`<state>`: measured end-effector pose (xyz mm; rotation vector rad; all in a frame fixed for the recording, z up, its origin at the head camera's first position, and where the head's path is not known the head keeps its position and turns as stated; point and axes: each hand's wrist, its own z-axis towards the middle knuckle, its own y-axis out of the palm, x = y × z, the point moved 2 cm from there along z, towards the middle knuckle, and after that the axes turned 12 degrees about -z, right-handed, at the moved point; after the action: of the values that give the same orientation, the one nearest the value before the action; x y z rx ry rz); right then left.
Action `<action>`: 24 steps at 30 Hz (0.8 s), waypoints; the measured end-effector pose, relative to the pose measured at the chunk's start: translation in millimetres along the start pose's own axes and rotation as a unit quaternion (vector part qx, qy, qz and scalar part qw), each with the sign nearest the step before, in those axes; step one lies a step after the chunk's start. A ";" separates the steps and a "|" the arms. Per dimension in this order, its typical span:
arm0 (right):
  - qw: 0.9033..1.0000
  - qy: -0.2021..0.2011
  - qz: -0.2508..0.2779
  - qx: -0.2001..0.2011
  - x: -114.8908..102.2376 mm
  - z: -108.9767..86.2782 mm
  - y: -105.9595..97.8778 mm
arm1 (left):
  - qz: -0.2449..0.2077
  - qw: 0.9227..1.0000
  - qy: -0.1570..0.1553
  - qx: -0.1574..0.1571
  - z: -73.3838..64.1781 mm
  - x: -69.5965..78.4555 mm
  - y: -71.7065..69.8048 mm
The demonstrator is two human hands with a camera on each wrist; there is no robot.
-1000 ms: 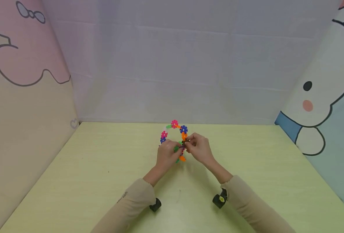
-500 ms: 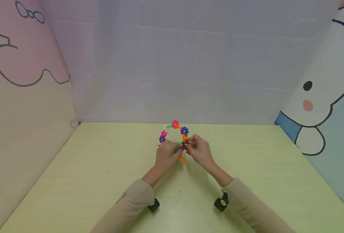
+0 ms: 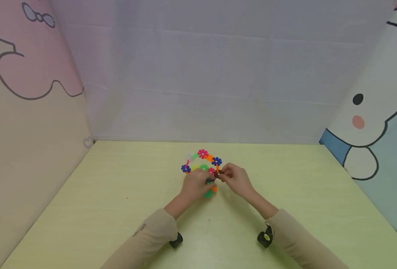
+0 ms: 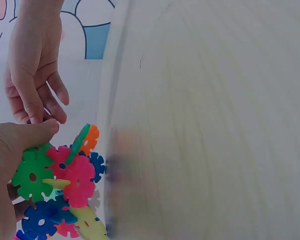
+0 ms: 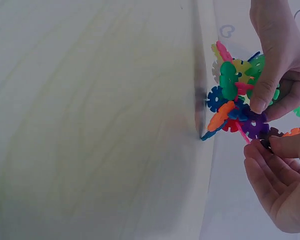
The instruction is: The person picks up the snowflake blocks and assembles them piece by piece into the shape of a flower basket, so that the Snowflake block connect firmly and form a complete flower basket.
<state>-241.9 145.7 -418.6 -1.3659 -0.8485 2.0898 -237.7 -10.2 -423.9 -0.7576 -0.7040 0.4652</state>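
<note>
Notched plastic snowflake discs in many colours are joined into a cluster with a loop of discs (image 3: pixel 203 153) rising beyond the hands in the head view. My left hand (image 3: pixel 195 185) grips the cluster from the left; its thumb lies near a purple disc (image 5: pixel 255 122) in the right wrist view. Pink discs (image 4: pixel 79 180) and a green disc (image 4: pixel 33 175) show beneath that hand in the left wrist view. With thumb and fingertips, my right hand (image 3: pixel 237 181) pinches a dark snowflake disc (image 5: pixel 265 143) at the loop's right side. Fingers hide where the discs meet there.
Both hands work above a pale yellow-green table (image 3: pixel 117 224). A white cloth wall (image 3: pixel 198 74) stands behind it, with cartoon-printed panels (image 3: pixel 356 112) at the sides. Dark wrist cameras (image 3: pixel 265 237) hang beneath the sleeves.
The joined discs have tipped, and their loop now sits lower in the head view. My right hand has moved slightly right and nearer; my left hand has lowered a little, still gripping the cluster.
</note>
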 end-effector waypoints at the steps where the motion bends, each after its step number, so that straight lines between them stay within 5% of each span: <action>1: 1.000 -0.004 -0.005 -0.002 1.1 -0.3 -0.3 | -0.005 1.000 -0.001 -0.002 -0.6 0.2 0.6; 12: 0.999 -0.027 -0.045 -0.007 14.8 0.1 -4.2 | -0.078 0.996 -0.013 -0.046 -6.2 -2.6 -2.4; 18: 0.998 -0.019 -0.054 0.003 23.1 1.9 -9.0 | -0.086 0.996 0.016 -0.007 -15.1 -11.7 -21.0; 24: 0.998 -0.028 -0.060 0.005 24.0 0.8 -13.8 | -0.092 0.995 -0.004 0.043 -25.3 -32.8 -39.4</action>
<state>-250.7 171.6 -423.1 -1.2250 -0.9188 2.0457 -236.5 -67.3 -420.7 -0.6039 -0.7502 0.3281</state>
